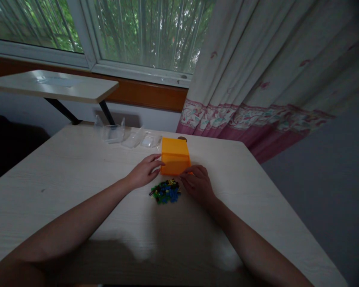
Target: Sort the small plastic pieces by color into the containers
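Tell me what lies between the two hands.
Head view: the orange box and, nearer, a heap of small coloured bricks lie between left hand and right hand.

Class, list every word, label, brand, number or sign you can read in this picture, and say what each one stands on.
No readable text anywhere.
Orange box: plain faces, no print visible.
Clear plastic containers: no label that can be made out.
Pile of small coloured bricks: too small to show any marking.
Curtain: a pattern only, no letters.
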Action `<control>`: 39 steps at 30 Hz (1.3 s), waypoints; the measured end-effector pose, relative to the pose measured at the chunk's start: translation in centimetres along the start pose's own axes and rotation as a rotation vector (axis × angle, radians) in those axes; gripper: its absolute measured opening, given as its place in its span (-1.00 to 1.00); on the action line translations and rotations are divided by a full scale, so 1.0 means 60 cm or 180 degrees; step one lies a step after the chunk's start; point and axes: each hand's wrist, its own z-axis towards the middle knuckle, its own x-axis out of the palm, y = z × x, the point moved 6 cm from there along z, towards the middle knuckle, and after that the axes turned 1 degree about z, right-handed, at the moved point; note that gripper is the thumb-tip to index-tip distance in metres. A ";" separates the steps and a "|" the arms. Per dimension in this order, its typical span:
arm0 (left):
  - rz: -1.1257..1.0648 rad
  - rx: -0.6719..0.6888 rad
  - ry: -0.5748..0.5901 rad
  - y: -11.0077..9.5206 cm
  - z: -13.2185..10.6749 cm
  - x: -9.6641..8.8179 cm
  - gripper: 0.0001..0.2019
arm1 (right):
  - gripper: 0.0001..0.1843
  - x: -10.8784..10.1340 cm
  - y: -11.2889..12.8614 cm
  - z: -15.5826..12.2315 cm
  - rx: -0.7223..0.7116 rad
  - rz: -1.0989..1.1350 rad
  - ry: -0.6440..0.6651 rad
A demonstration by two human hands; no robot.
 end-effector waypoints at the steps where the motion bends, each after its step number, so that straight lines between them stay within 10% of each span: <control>1: 0.0007 0.0000 0.0000 0.000 0.000 0.000 -0.65 | -0.85 0.000 0.000 0.001 0.0002 0.0020 0.0004; 35: 0.0065 0.0052 0.0034 0.001 -0.003 0.005 -0.64 | -0.83 0.009 -0.005 0.003 -0.0018 0.0093 0.0166; 39: 0.0078 0.0023 -0.0382 -0.009 -0.003 -0.012 -0.57 | -0.82 0.008 -0.007 0.004 -0.0018 0.0101 0.0145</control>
